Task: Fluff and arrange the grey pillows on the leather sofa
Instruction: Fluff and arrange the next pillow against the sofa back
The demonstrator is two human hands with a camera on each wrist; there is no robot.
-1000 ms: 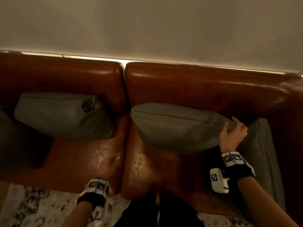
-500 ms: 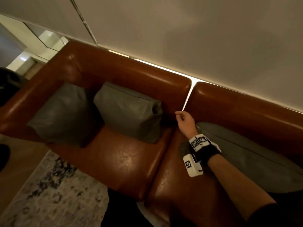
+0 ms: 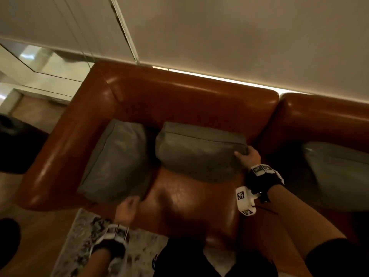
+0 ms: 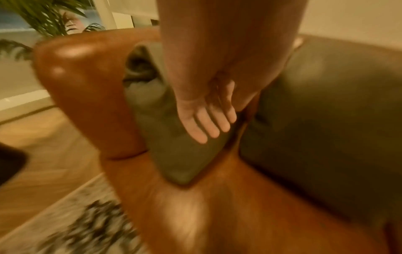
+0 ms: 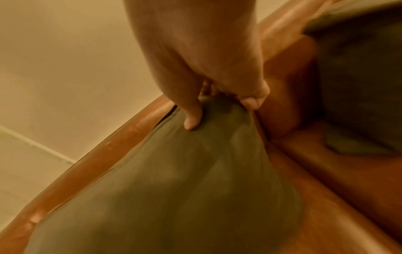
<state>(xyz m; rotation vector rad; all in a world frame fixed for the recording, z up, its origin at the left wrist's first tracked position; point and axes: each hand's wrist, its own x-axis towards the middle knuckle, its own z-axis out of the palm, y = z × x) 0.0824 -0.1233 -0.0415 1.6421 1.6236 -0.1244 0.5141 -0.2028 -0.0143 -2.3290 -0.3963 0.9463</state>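
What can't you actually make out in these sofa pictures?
- Third grey pillow: head view, cut off by the right edge and blurred.
- Left hand: motion-blurred in the head view; contact with the end pillow unclear.
- Right hand gripping the middle pillow: fingers behind it hidden.

Glossy, smooth brown leather sofa (image 3: pixel 191 100); matt grey cloth pillows (image 3: pixel 199 154); floor (image 4: pixel 50 151) of satin wood boards
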